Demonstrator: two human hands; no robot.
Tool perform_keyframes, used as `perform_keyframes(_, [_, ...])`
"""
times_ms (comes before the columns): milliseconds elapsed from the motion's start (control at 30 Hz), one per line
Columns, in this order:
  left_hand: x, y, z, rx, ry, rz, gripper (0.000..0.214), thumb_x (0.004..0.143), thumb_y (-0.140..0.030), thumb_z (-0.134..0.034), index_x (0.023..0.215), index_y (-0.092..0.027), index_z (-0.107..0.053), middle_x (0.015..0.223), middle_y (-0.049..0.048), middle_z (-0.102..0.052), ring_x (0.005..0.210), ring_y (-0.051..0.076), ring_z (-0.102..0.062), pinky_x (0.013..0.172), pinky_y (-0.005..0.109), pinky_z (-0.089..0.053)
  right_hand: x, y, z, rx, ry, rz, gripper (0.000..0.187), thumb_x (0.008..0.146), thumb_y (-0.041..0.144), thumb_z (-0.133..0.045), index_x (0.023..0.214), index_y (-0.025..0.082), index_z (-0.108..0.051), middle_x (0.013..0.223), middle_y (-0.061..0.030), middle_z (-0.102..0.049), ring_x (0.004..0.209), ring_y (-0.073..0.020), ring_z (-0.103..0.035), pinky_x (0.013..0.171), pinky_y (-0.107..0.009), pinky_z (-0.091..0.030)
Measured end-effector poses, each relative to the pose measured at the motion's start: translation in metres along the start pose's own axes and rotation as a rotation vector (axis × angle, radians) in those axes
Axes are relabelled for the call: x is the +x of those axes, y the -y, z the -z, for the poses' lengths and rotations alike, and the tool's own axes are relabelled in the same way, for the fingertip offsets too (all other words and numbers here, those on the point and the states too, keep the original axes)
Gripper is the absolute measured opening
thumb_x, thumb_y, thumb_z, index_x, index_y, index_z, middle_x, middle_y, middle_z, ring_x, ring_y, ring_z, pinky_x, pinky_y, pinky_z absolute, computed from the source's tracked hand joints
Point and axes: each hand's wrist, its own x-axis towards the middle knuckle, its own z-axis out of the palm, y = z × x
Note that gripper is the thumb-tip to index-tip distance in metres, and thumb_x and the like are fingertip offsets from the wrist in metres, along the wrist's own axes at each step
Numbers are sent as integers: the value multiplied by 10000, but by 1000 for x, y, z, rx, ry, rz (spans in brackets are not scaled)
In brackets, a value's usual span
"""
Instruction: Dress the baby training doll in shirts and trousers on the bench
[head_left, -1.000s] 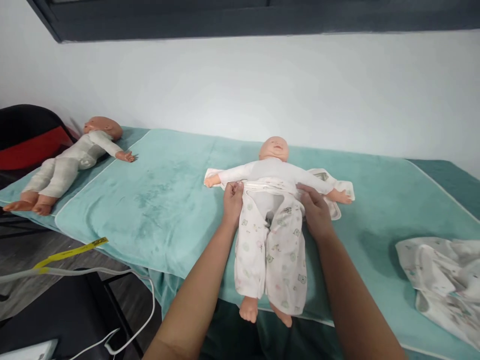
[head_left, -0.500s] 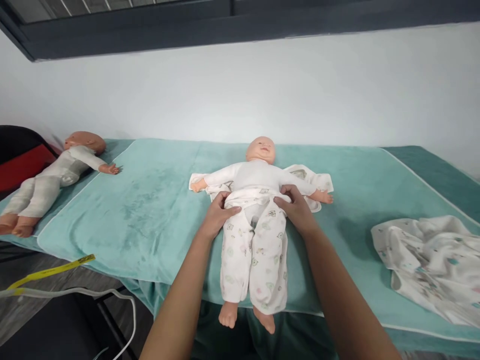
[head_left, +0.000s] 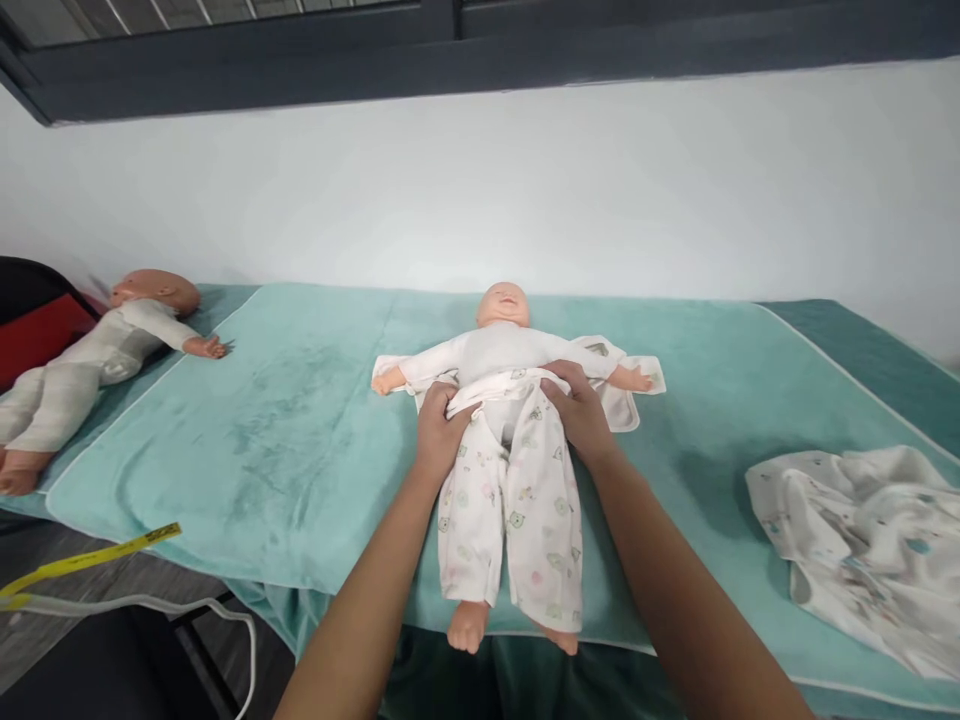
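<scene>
A baby doll lies on its back in the middle, its arms spread and its head toward the wall. White printed pants cover its legs, with both bare feet showing at the cuffs. At the waist on the left side, my left hand is closed on the pants' waistband, thumb on top. My right hand pinches the waistband on the other side. Under the doll's back and arms a spread printed baby shirt is partly visible. The fingertips of both hands are partly hidden in the folds.
A teal blanket covers the table. Far left lies a second doll in white, near a black and red chair. A crumpled printed cloth is at the right. A white cable and yellow strap hang at lower left.
The doll's legs and pants have swung slightly to the right and its head slightly left. Both hands keep hold of the waistband. The view has shifted a little.
</scene>
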Motion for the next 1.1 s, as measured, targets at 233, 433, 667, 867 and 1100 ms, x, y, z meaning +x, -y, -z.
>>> perform_keyframes(233, [-8, -7, 1, 31, 26, 128, 247, 798, -369, -634, 705, -209, -471, 680, -44, -508, 683, 143, -463, 639, 255, -341, -19, 11, -3, -165, -192, 76, 381, 827, 555, -630, 711, 199, -559, 995, -54, -454, 1012, -222, -484, 948, -393, -395])
perform_keyframes(433, [-11, -6, 1, 75, 0, 189, 206, 801, -354, -629, 738, -221, -484, 651, -51, -509, 647, 148, -449, 629, 262, -307, -27, 24, 0, -221, -116, 24, 481, 916, 503, -523, 611, 214, -290, 640, 33, -315, 652, -139, -352, 641, -309, -318])
perform_keyframes(667, [-8, -10, 11, -5, 162, 219, 296, 812, -392, -592, 631, -199, -460, 627, -40, -457, 673, 150, -442, 633, 256, -317, -52, 18, 17, -121, 129, -145, 404, 784, 547, -644, 976, 216, -513, 892, -12, -531, 841, -184, -493, 741, -310, -420])
perform_keyframes(867, [-21, -14, 48, -267, 593, 245, 583, 637, -387, -815, 1132, -209, -563, 1085, 33, -593, 995, 213, -547, 824, 279, -427, -71, 14, 26, -240, 215, -131, 358, 648, 327, -712, 910, 227, -490, 896, -6, -527, 828, -197, -501, 727, -315, -414])
perform_keyframes(1100, [-37, -23, 26, 64, 240, 59, 201, 684, -221, -695, 641, -194, -501, 779, -5, -545, 808, 176, -505, 779, 286, -395, -65, 25, 8, -390, 7, -101, 133, 687, 254, -565, 672, 232, -435, 618, 25, -480, 641, -175, -443, 606, -294, -319])
